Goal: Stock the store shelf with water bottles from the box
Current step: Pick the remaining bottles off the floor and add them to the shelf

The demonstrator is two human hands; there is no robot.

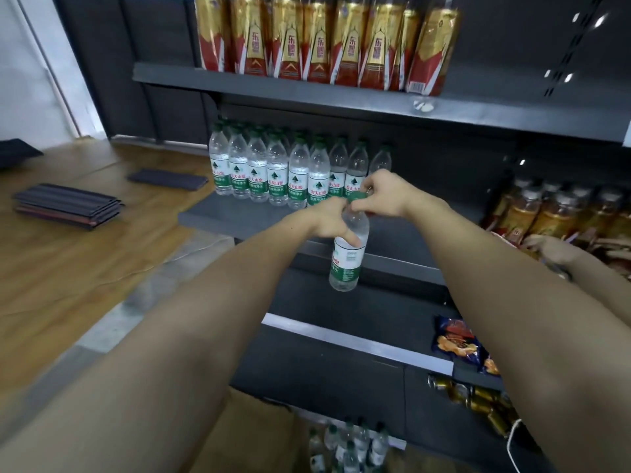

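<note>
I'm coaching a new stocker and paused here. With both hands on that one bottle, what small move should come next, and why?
Probably carry the held bottle forward and stand it at the right end of the water row. The left hand grips its shoulder, the right hand pinches the green cap, and it hangs in front of the shelf, where bare space shows beside the last bottle.

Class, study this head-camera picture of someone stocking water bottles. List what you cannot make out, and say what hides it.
1. The box, head view: cut by the bottom edge and covered by the forearms; its bottle count is unknown.
2. The held bottle: its neck hides behind the left hand, its green cap partly under the right hand.
3. Rear rows of shelved water bottles: blocked by the front row.
4. The drinks at right: blurred, labels unreadable.
</note>
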